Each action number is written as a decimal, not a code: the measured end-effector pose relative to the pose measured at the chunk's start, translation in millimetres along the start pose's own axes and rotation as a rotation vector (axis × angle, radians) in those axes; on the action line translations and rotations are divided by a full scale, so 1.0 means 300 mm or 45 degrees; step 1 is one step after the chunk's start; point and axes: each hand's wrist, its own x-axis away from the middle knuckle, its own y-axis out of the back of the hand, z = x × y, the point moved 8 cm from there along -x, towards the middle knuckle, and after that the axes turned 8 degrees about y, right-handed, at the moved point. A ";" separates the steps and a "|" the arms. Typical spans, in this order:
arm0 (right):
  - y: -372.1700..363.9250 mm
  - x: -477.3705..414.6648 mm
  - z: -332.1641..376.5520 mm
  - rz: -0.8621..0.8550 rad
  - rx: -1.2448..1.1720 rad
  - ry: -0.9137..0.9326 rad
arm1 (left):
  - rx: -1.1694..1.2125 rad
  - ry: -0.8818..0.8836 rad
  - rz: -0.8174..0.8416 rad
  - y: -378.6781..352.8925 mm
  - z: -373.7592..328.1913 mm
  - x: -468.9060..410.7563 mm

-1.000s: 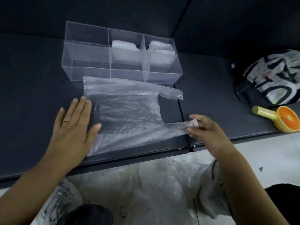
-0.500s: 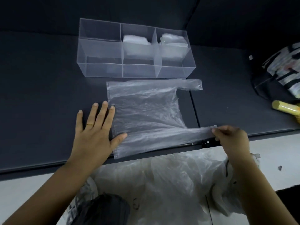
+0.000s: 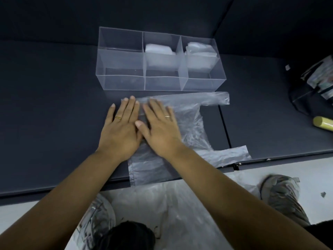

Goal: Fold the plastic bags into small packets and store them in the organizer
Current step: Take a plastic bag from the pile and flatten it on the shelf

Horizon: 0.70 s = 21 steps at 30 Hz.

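A clear plastic bag [image 3: 195, 130] lies flat on the dark surface, its two handles pointing right. My left hand [image 3: 120, 130] lies flat with straight fingers on the bag's left edge. My right hand [image 3: 160, 129] presses flat on the bag beside it, the thumbs touching. Behind the bag stands a clear organizer [image 3: 124, 82] with three compartments. The middle one holds a folded packet [image 3: 158, 51], the right one another packet [image 3: 200, 51], and the left one holds nothing.
A pile of loose plastic bags [image 3: 162, 204] lies on the floor below the surface's front edge. A yellow handle [image 3: 322, 122] and a patterned bag [image 3: 319, 74] sit at the right. A seam [image 3: 225, 130] splits the surface right of the bag.
My right hand let go of the near handle and moved left onto the bag next to my left hand. The left hand slid a little farther from me along the bag's left edge.
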 end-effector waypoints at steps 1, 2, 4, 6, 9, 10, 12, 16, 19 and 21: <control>-0.006 0.008 -0.064 0.022 0.114 -0.055 | 0.011 -0.006 -0.008 0.000 0.003 0.000; 0.003 0.025 -0.134 0.027 0.203 -0.112 | 0.009 -0.013 0.001 -0.002 0.003 0.000; 0.047 0.082 -0.277 -0.013 0.295 -0.250 | -0.023 -0.022 0.029 -0.009 0.003 -0.004; 0.107 0.163 -0.412 -0.091 0.316 -0.414 | -0.065 -0.004 0.069 -0.020 0.010 -0.006; 0.199 0.272 -0.551 -0.228 0.329 -0.643 | -0.061 0.005 0.038 0.017 0.007 0.011; 0.224 0.299 -0.566 -0.259 0.339 -0.693 | -0.014 -0.038 -0.028 0.049 -0.005 0.032; 0.267 0.328 -0.526 -0.384 0.283 -0.635 | 0.168 -0.242 -0.156 0.100 -0.052 0.116; 0.170 0.364 -0.196 -0.245 -0.264 -0.164 | 0.162 -0.654 0.117 0.033 -0.123 0.358; 0.021 0.422 0.044 0.012 -0.204 0.210 | 0.056 -0.709 0.065 0.029 -0.106 0.418; -0.020 0.442 0.090 0.003 -0.123 0.231 | 0.207 -0.677 -0.039 0.075 -0.095 0.417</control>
